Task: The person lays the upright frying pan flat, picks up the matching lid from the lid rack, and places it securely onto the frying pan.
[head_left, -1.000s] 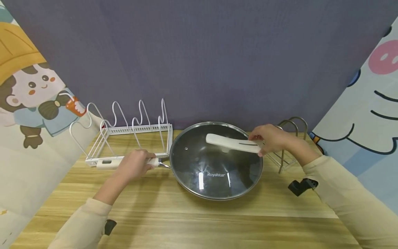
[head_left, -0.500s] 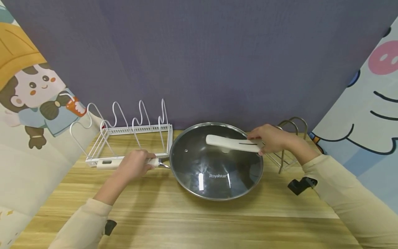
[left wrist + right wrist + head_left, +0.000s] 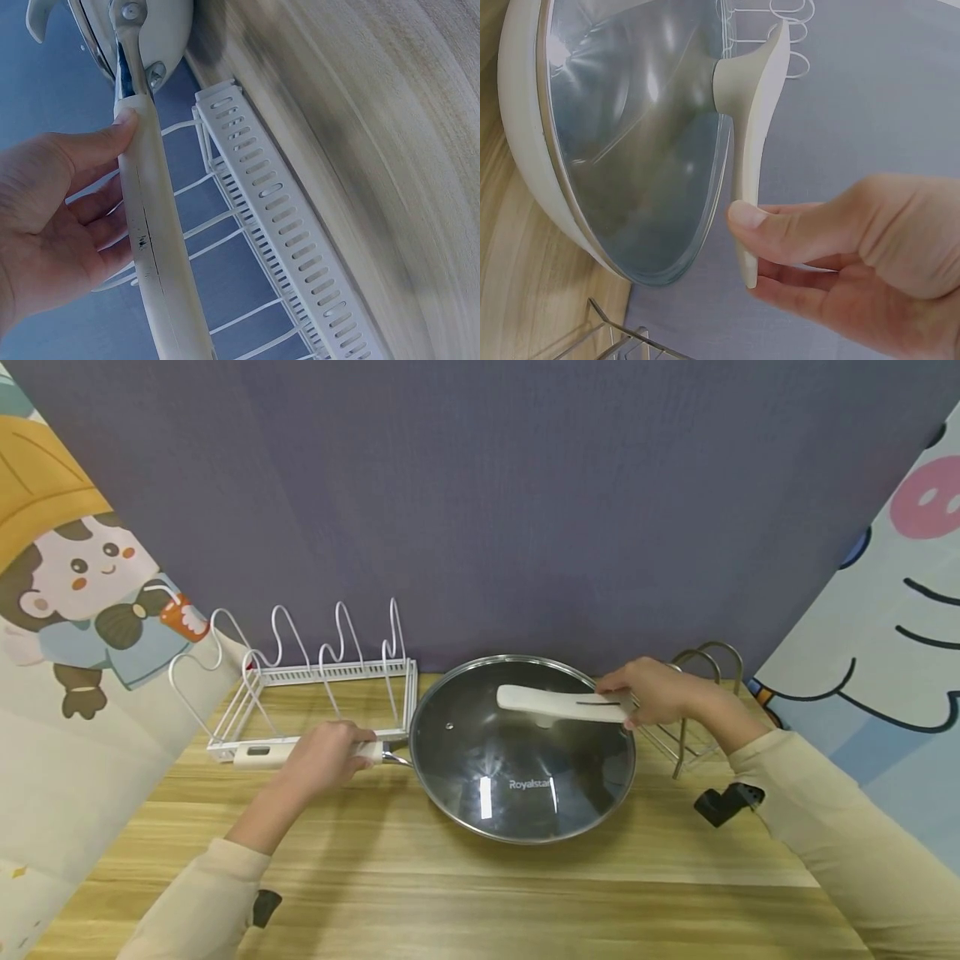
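A white frying pan (image 3: 525,112) with a glass lid (image 3: 480,760) on it stands in the middle of the wooden table. My left hand (image 3: 327,755) grips the pan's cream handle (image 3: 154,202), thumb along its side near the metal joint. Across the top of the lid runs a long cream lid handle (image 3: 551,702), raised on a short stem. My right hand (image 3: 651,695) pinches the free right end of that lid handle between thumb and fingers. In the right wrist view the lid lies on the pan's rim.
A white wire rack (image 3: 337,670) stands behind the pan handle on the left. To the right, close to the right hand, is a smaller metal wire rack (image 3: 681,752). A grey wall (image 3: 487,510) rises behind the wooden table (image 3: 480,902).
The lid has turned slightly, its printed lettering shifting a little to the right. The lid handle has tilted marginally. Both hands keep their holds and the pan stays in place.
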Demonstrator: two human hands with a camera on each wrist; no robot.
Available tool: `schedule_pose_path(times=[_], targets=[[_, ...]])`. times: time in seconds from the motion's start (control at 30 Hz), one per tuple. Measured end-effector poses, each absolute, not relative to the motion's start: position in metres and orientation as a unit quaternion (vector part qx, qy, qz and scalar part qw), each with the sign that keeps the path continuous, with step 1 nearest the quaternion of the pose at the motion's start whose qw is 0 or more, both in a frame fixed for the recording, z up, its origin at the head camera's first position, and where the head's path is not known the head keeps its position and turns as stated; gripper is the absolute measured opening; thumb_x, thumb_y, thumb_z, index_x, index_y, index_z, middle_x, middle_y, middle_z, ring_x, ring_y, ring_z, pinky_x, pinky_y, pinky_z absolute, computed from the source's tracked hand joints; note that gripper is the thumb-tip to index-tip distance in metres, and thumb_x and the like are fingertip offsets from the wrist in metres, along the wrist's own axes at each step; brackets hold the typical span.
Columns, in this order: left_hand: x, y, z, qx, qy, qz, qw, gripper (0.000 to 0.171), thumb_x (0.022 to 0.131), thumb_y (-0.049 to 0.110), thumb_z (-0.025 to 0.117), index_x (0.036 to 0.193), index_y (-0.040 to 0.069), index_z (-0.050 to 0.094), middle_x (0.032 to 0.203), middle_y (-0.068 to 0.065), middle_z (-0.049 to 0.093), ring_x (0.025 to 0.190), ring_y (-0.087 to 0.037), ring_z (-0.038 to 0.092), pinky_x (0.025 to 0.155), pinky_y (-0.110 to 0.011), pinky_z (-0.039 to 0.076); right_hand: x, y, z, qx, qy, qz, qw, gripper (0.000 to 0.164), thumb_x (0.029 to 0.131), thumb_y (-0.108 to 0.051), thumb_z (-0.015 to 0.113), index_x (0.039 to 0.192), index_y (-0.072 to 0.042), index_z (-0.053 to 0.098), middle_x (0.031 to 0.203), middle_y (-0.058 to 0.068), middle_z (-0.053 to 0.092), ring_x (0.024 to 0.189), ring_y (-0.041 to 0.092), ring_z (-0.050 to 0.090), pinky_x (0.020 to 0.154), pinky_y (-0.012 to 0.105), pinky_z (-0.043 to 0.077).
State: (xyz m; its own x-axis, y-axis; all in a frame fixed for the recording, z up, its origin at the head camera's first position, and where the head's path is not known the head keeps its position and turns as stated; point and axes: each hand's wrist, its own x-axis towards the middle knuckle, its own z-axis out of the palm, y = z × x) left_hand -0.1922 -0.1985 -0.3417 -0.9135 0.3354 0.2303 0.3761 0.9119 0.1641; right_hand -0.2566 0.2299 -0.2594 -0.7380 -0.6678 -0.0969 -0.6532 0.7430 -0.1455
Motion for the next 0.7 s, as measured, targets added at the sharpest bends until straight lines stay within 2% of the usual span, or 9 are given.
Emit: schedule_pose_path(times=[0.47, 0.7], targets=[[-0.1922, -0.1981, -0.3412, -0.186, -0.972, -0.103, 0.103, 0.028, 0.072, 0.012, 0.080, 0.098, 0.005, 0.074, 0.091, -0.015, 0.073, 0.079, -0.031, 0.069, 0.070, -0.044, 0.057, -0.2634, 0.2284, -0.2580, -0.346, 0.933, -0.051, 0.084, 0.054, 0.071, -0.005, 0.081, 0.121, 0.001, 0.064, 0.121, 0.022, 0.066, 0.105, 0.036, 0.065, 0.090, 0.049, 0.054], [-0.1931, -0.1980, -0.3412, -0.181, -0.974, -0.101, 0.094, 0.028, 0.073, 0.013, 0.080, 0.100, 0.006, 0.073, 0.092, -0.015, 0.073, 0.079, -0.031, 0.069, 0.070, -0.044, 0.057, -0.2638, 0.2261, -0.2565, -0.343, 0.934, -0.053, 0.082, 0.056, 0.069, -0.001, 0.081, 0.121, 0.001, 0.063, 0.118, 0.021, 0.068, 0.104, 0.036, 0.065, 0.090, 0.049, 0.054]])
